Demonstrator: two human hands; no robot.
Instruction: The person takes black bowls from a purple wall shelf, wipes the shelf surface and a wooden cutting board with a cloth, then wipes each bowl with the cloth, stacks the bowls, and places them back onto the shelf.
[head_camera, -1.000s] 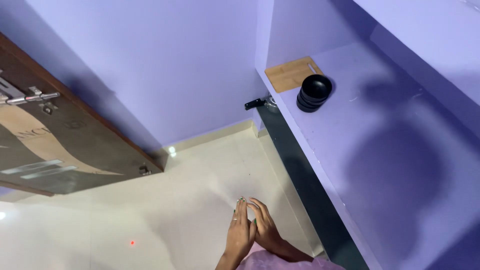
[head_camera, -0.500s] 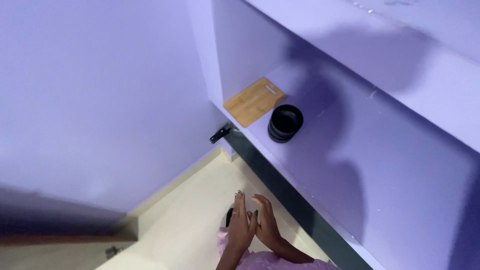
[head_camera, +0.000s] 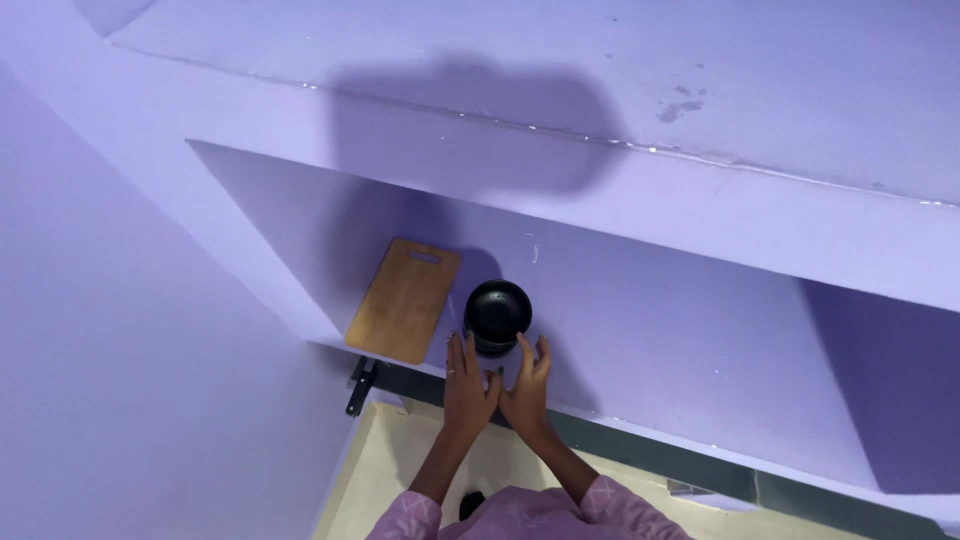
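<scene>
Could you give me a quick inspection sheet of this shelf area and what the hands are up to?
Surface: lilac painted shelf, bare apart from two items.
Job's things: stack of black round bowls, upright, near the front edge.
Clutter: rectangular wooden chopping board, flat, beside the bowls.
Grips: left hand and right hand open, fingers spread, just short of the bowls; contact unclear.
Cables: nothing seen.
Surroundings: lilac walls, upper ledge, cream floor, black handle below the shelf.

lilac shelf (head_camera: 700, 330), cutting board (head_camera: 404, 300), seemingly stacked bowls (head_camera: 497, 315)

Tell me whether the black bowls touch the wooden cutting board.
Apart. The head view shows a strip of purple shelf between the black bowls and the wooden cutting board.
</scene>
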